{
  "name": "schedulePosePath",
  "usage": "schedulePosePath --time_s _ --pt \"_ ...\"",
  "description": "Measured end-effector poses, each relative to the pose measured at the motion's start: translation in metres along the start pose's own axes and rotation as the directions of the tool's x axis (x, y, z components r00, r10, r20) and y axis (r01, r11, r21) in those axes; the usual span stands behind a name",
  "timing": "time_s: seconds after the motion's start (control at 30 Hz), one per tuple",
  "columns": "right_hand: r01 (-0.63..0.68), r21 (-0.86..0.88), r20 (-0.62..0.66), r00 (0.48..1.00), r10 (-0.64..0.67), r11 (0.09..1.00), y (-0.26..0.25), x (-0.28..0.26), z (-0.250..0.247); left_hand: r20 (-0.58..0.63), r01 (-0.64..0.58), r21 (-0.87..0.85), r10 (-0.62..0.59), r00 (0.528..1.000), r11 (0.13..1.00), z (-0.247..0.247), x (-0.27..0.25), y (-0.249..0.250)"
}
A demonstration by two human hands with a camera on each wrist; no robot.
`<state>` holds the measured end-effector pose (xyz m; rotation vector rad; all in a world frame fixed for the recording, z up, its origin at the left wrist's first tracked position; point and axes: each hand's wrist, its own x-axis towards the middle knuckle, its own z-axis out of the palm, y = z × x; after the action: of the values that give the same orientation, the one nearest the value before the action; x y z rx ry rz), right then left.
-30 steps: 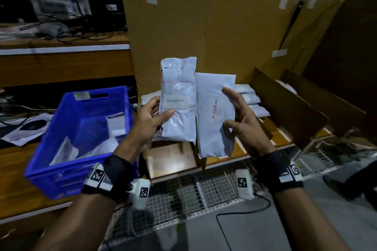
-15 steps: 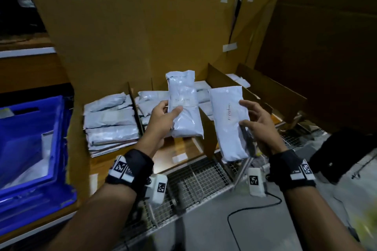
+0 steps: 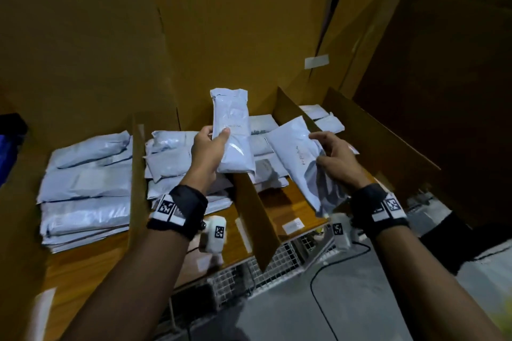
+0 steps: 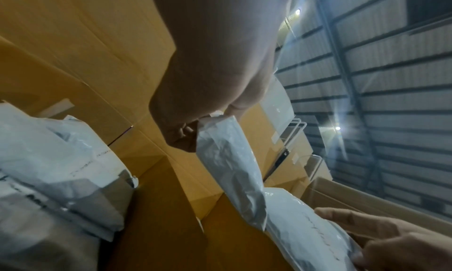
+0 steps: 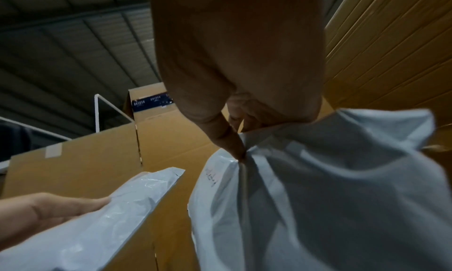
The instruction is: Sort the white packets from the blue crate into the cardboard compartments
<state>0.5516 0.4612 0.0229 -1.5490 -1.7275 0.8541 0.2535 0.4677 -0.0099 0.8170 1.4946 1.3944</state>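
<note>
Both hands are pinching a packet apiece. Nearest me, the right hand [image 3: 336, 159] nips the tilted packet [image 3: 300, 163] by its right edge, thumb on the written face, fingers behind; from the right wrist the film bunches into folds under the thumb. The left hand [image 3: 206, 153] clamps the upright packet [image 3: 232, 130] at its left edge, thumb across the front beside the label, fingers curled behind.

Both packets hang above the cardboard dividers: the upright one over the middle compartment, just left of the slanted divider [image 3: 256, 212], the tilted one over the divider farther right.

They look light and soft, thin plastic film that creases and sags, and is likely a little slick. An edge pinch seems enough to carry them, though a flat hold across the middle would probably stop them drooping or slipping.

Farther back, stacks of packets [image 3: 88, 183] lie flat in the compartments, with the tall cardboard wall [image 3: 194, 30] behind. A sliver of the blue crate [image 3: 7, 158] shows far left.
</note>
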Motion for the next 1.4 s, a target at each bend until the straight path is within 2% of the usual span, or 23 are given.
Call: schedulePosePath --time_s 0.33,0.63,0.77,0.87,0.93,1.0,1.1,1.2,1.27,1.33,1.4 --pt "0.125 -0.18 0.215 0.973 -0.085 0.976 0.021 0.168 0.054 -0.164 0.066 0.125 -0.045 0.985 0.99 -0.004 0.051 -0.016" --pt "0.274 -0.279 0.503 0.858 -0.103 0.921 0.018 0.29 0.116 -0.31 0.132 0.195 -0.067 0.948 0.972 0.002 0.077 -0.011" --pt "0.428 -0.333 0.578 0.797 -0.177 0.84 0.011 0.336 0.139 -0.337 0.155 0.193 -0.083 0.938 0.969 0.007 0.085 -0.014" --pt "0.5 -0.39 0.616 0.766 -0.184 0.773 0.016 0.367 0.158 -0.343 0.153 0.191 -0.08 0.936 0.97 0.012 0.088 -0.017" --pt "0.541 -0.401 0.646 0.739 -0.191 0.739 0.022 0.379 0.168 -0.345 0.159 0.214 -0.077 0.935 0.964 0.016 0.091 -0.018" --pt "0.574 -0.444 0.641 0.74 -0.205 0.688 0.029 0.386 0.176 -0.343 0.154 0.239 -0.065 0.937 0.959 0.019 0.094 -0.02" --pt "0.568 -0.544 0.518 0.806 -0.285 0.617 0.039 0.381 0.179 -0.352 0.153 0.238 -0.062 0.934 0.959 0.018 0.096 -0.023" --pt "0.562 -0.518 0.442 0.822 -0.36 0.645 0.047 0.364 0.176 -0.366 0.158 0.232 -0.065 0.929 0.96 0.016 0.095 -0.021" --pt "0.587 -0.506 0.522 0.792 -0.318 0.632 0.05 0.355 0.175 -0.374 0.166 0.222 -0.074 0.924 0.961 0.014 0.094 -0.02" --pt "0.65 -0.537 0.642 0.728 -0.238 0.537 0.055 0.352 0.18 -0.376 0.175 0.215 -0.084 0.923 0.961 0.012 0.095 -0.018" --pt "0.701 -0.541 0.703 0.68 -0.207 0.466 0.061 0.355 0.184 -0.376 0.177 0.197 -0.092 0.922 0.964 0.012 0.095 -0.016"
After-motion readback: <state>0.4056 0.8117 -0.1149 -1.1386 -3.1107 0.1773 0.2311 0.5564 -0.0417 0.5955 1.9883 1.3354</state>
